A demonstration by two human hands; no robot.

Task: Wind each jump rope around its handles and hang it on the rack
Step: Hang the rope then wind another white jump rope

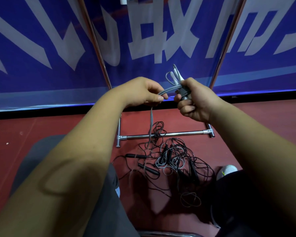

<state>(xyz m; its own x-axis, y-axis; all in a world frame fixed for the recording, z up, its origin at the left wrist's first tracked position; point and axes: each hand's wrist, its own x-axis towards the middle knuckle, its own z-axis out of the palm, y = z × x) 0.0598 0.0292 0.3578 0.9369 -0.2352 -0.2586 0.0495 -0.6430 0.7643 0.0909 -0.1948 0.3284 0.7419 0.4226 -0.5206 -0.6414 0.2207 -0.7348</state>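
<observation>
Sprawling black ropes (164,153) beside the rack crossbar (178,133)

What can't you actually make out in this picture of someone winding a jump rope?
Head view only:
The handles of the grey rope: mostly covered by the right hand and wound coils.
Top of the rack: cut off by the upper edge, so no hanging spot shows.
The black ropes on the floor: tangled, too thin to count.
Grey rope's loose end: lost in that tangle.
</observation>
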